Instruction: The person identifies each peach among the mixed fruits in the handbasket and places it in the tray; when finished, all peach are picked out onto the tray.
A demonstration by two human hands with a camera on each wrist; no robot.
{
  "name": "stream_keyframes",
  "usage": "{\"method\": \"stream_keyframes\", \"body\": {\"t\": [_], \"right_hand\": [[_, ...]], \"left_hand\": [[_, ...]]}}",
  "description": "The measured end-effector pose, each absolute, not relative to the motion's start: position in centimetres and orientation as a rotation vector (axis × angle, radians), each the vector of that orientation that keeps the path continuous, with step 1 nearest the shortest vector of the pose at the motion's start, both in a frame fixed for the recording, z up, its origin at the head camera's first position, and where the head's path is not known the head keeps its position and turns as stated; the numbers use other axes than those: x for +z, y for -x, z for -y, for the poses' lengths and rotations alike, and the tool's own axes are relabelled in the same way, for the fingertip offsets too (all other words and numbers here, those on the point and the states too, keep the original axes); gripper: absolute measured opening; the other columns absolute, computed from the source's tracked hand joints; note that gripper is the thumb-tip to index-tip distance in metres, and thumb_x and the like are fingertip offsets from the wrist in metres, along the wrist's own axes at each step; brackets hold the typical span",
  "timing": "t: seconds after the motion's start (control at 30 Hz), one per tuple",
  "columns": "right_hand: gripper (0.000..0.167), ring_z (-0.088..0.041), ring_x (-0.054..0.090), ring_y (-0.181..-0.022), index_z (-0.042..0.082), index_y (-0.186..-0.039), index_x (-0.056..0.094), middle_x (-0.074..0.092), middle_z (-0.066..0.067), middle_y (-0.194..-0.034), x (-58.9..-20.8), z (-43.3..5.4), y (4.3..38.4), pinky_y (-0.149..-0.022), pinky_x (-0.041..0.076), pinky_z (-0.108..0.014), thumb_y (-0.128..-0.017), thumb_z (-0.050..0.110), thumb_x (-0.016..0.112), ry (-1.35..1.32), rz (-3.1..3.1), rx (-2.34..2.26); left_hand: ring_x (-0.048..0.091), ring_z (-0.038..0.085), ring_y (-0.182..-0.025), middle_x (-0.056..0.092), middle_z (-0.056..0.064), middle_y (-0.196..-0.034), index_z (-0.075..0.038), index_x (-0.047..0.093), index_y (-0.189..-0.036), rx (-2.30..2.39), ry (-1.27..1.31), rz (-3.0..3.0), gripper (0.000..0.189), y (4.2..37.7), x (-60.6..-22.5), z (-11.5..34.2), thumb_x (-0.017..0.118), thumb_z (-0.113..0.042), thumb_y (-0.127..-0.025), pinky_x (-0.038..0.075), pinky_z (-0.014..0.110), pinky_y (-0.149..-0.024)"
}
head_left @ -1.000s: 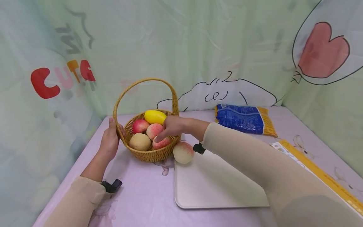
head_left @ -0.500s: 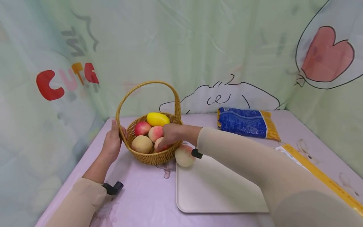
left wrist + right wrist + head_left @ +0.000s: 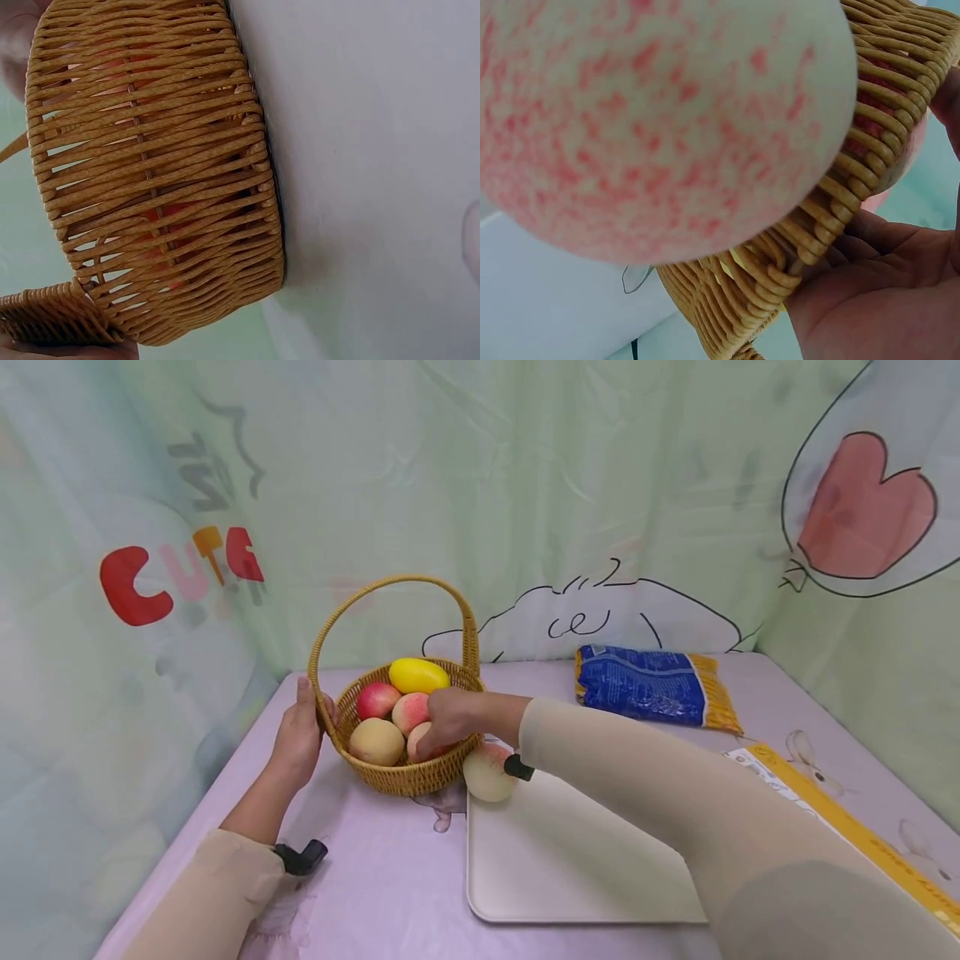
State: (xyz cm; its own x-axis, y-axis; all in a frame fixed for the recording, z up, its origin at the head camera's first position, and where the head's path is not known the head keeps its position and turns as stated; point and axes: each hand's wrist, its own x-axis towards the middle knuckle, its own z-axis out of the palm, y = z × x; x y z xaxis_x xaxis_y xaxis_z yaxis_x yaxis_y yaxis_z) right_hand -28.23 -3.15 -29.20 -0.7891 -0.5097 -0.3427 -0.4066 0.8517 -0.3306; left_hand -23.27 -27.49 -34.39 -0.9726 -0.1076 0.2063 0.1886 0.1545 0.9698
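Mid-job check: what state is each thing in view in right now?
Wicker basket, open-topped, handle up.
Left grip, curled round the handle's base.
Front-right peach, in the basket, partly covered.
Right grip, curled over that peach.
Other four fruits, lying in the basket.
Tray, flat, partly hidden by the right sleeve.
Loose peach, outside the basket, at the tray's corner.
Blue-and-yellow bag, lying flat; can't tell if sealed.
Printed yellow-edged item, partly hidden.
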Motion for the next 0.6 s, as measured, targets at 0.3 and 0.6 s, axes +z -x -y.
{"method": "stream_keyframes", "body": {"t": [0.3,0.6], "right_hand": [[0.050,-0.014,0.041,-0.061,0.016,-0.066,0.051,0.034,0.004,-0.061,-28.4,2.7,28.5,-0.058,0.032,-0.027,-0.083,0.050,0.084,0.680,-2.612,-0.385],[0.051,-0.013,0.035,-0.055,0.017,-0.057,0.047,0.031,0.006,-0.056,-27.7,1.5,28.4,-0.056,0.028,-0.025,-0.085,0.044,0.080,0.775,-2.606,-0.496]], "left_hand": [[0.048,0.017,-0.085,0.050,-0.001,-0.081,-0.003,0.050,-0.092,-1.887,0.071,2.223,0.065,23.3,-34.3,27.5,0.024,-0.061,-0.109,0.041,0.026,-0.082],[0.048,0.017,-0.085,0.050,-0.002,-0.080,-0.006,0.050,-0.090,-1.900,0.060,2.217,0.064,23.2,-34.3,27.5,0.025,-0.062,-0.108,0.042,0.026,-0.083]]}}
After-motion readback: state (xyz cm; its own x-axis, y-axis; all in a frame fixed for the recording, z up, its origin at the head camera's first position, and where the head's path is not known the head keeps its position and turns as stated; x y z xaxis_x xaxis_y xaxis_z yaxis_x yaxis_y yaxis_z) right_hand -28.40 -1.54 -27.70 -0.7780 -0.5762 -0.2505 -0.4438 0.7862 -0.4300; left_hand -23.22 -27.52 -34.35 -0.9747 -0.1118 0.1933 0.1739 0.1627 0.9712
